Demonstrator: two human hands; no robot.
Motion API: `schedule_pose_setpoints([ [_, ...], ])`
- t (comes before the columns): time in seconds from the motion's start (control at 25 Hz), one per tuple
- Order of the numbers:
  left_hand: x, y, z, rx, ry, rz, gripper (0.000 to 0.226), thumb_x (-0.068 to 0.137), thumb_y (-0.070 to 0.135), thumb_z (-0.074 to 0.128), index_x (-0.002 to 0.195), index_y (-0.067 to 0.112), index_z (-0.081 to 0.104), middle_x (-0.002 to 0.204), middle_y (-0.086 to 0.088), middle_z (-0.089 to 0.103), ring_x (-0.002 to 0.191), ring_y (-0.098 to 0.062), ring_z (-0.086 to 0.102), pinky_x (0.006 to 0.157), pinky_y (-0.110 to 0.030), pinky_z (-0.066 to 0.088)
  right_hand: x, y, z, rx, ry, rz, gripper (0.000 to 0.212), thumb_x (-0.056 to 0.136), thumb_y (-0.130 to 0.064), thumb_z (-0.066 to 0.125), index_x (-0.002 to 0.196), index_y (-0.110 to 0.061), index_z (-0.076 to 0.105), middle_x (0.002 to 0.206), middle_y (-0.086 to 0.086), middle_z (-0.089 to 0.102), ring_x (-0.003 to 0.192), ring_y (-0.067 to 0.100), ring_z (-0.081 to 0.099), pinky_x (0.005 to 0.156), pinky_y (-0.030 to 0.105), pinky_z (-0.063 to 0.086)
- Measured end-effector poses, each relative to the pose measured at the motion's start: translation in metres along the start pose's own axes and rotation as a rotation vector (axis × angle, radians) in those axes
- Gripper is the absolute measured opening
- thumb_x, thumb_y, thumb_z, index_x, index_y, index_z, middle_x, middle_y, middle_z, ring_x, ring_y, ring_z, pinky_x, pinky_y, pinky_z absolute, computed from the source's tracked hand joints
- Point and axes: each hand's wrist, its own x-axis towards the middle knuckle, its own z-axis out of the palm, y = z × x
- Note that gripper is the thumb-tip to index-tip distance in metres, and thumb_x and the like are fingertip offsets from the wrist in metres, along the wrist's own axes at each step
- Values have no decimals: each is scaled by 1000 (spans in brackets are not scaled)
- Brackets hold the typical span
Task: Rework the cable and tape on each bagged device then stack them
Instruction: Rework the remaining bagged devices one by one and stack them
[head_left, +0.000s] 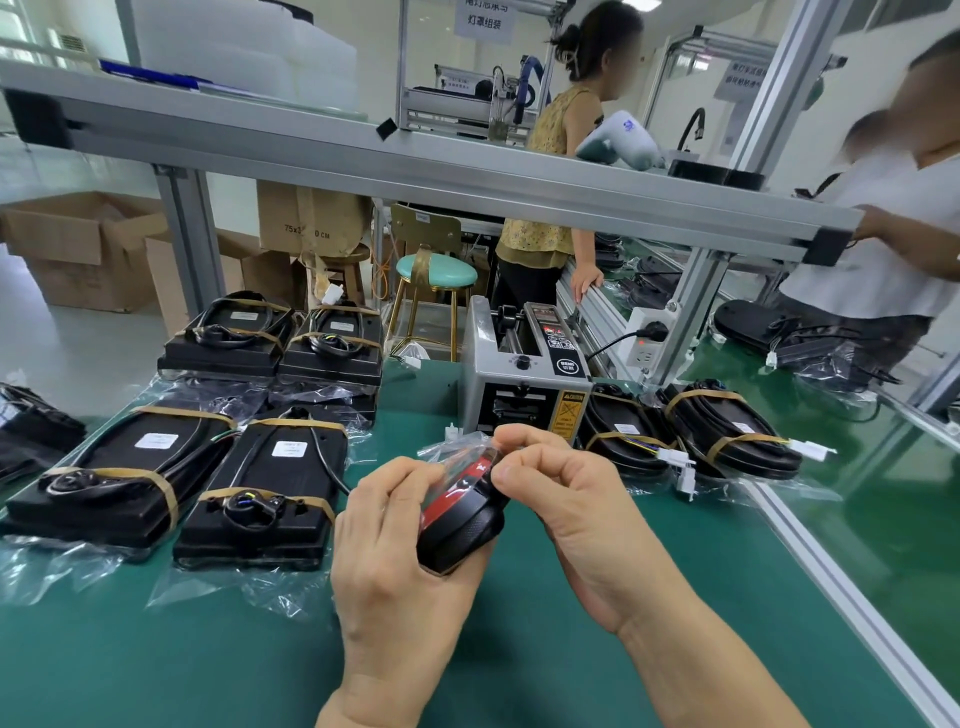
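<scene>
My left hand (395, 551) grips a black device with a red face (462, 514), held on edge above the green mat inside a clear plastic bag (457, 447). At its top edge, my right hand (561, 493) pinches the bag between thumb and fingertips. Left of my hands lie two bagged black devices (119, 467) (270, 488), each with a coiled cable under brown tape bands. Behind them stand two stacks of the same devices (234, 338) (337, 343). Two more taped devices (623, 436) (727, 431) lie at the right.
A grey tape dispenser (524, 374) stands just behind my hands. An aluminium frame rail (467, 176) crosses overhead and another rail (841, 571) bounds the mat on the right. Two people stand beyond the bench at the back right. Cardboard boxes (83, 249) and a stool (436, 275) are behind.
</scene>
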Motion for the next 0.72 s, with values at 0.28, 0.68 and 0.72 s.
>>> schedule_pose_setpoints([
  [0.28,-1,-3,2,-9,20,6,47,67,35,72,101,2,67,106,-7,60,93,-26,60,73,-47,53,0,2,3,-52,38,-42,23,79,4,64,60,-9,66,112,3,59,85,-4,59,72,7,45],
  [0.68,-2,-4,2,3,22,15,47,69,35,73,99,-1,68,104,-11,61,91,-27,61,71,-48,53,-3,6,9,-191,132,-106,35,79,3,62,51,-19,63,104,-3,62,83,4,60,79,24,46],
  [0.72,-3,-4,2,4,22,16,47,69,35,73,99,-1,68,105,-10,61,92,-27,61,71,-48,53,-3,6,9,-188,135,-105,35,79,3,62,51,-18,63,105,-2,63,82,4,60,79,23,46],
])
